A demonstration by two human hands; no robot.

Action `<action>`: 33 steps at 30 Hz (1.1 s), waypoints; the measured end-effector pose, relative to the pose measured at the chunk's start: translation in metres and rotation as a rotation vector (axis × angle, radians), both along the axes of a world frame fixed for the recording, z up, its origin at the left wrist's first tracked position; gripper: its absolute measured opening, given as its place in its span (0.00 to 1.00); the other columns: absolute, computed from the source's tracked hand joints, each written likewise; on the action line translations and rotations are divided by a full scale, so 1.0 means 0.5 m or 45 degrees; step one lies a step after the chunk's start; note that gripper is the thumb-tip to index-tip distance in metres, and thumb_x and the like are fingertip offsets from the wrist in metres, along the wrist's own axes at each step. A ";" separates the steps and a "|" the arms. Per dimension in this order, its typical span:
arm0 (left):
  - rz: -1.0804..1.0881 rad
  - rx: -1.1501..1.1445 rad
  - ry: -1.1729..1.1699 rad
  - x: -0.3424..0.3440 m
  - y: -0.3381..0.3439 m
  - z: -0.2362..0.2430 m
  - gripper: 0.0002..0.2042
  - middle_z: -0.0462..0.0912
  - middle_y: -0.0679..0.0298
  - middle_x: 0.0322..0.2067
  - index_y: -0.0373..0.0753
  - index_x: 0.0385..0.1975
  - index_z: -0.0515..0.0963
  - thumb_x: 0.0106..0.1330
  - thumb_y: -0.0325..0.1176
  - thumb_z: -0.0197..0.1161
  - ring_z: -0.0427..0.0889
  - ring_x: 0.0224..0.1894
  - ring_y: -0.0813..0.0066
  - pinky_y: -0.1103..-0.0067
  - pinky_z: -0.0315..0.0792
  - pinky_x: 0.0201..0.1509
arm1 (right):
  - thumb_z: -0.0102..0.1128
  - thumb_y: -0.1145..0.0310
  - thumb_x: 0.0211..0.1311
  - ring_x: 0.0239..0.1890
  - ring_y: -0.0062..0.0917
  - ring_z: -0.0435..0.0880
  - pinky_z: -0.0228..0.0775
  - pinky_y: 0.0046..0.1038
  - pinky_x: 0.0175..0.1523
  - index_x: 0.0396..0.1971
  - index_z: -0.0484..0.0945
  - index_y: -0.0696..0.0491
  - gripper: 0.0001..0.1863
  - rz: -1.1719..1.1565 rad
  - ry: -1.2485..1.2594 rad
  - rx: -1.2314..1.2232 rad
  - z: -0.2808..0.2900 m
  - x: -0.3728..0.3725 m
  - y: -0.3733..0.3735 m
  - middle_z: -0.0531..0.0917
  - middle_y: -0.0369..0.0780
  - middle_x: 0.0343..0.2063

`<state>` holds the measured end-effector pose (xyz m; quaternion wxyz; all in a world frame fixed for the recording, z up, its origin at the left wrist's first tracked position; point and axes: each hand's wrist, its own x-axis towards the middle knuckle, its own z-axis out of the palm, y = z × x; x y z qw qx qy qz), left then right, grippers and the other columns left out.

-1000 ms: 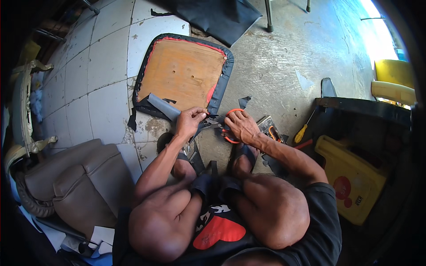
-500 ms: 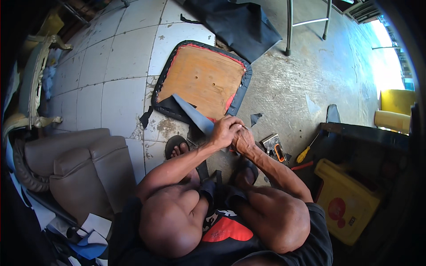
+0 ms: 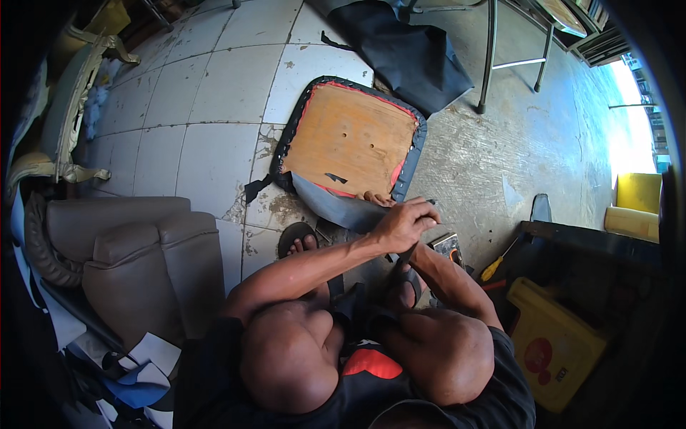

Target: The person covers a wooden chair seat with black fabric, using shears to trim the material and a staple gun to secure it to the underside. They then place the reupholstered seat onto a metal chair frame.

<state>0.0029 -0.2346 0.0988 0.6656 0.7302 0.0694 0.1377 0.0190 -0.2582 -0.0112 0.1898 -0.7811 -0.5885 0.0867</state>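
An upholstered chair seat (image 3: 350, 143) lies upside down on the floor, its bare wooden board up and its rim wrapped in black cover material with red beneath. A loose flap of that cover (image 3: 332, 207), grey on its underside, is folded back along the near edge. My left hand (image 3: 405, 225) is closed on the flap at the near right corner; a small dark tip shows by its fingers. Beneath it, my right hand (image 3: 375, 199) is mostly hidden; its fingertips seem to curl over the seat's near edge. A small black scrap (image 3: 336, 178) lies on the board.
Black sheet material (image 3: 407, 57) lies behind the seat, near a metal-legged stand (image 3: 489, 57). At right are a staple gun (image 3: 448, 247), a yellow-handled screwdriver (image 3: 493, 270) and a yellow crate (image 3: 557, 343). Brown cushions (image 3: 143, 264) stand at left. My sandalled feet are close to the seat.
My hands were together at the seat's near corner; now the left is farther right and the flap is drawn along the near edge. The view has shifted slightly.
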 end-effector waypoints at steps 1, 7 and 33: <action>-0.026 -0.015 -0.047 0.009 -0.006 0.018 0.05 0.81 0.57 0.35 0.34 0.38 0.81 0.67 0.27 0.64 0.82 0.40 0.60 0.69 0.75 0.46 | 0.58 0.59 0.61 0.47 0.33 0.82 0.76 0.39 0.45 0.44 0.76 0.43 0.12 -0.022 -0.030 0.021 0.002 0.007 0.002 0.80 0.39 0.41; -0.073 -0.050 -0.051 0.003 -0.009 0.057 0.04 0.78 0.61 0.33 0.33 0.39 0.81 0.70 0.26 0.64 0.81 0.29 0.74 0.77 0.74 0.32 | 0.59 0.58 0.61 0.46 0.31 0.81 0.75 0.37 0.43 0.43 0.73 0.41 0.12 0.031 0.023 0.070 0.021 0.006 0.048 0.78 0.38 0.40; 1.599 0.654 0.311 -0.270 0.549 0.061 0.09 0.81 0.56 0.45 0.33 0.48 0.78 0.71 0.26 0.62 0.83 0.43 0.63 0.72 0.78 0.48 | 0.68 0.53 0.62 0.40 0.49 0.83 0.76 0.47 0.42 0.42 0.75 0.53 0.20 -1.081 0.077 -0.130 0.050 0.207 -0.287 0.81 0.50 0.38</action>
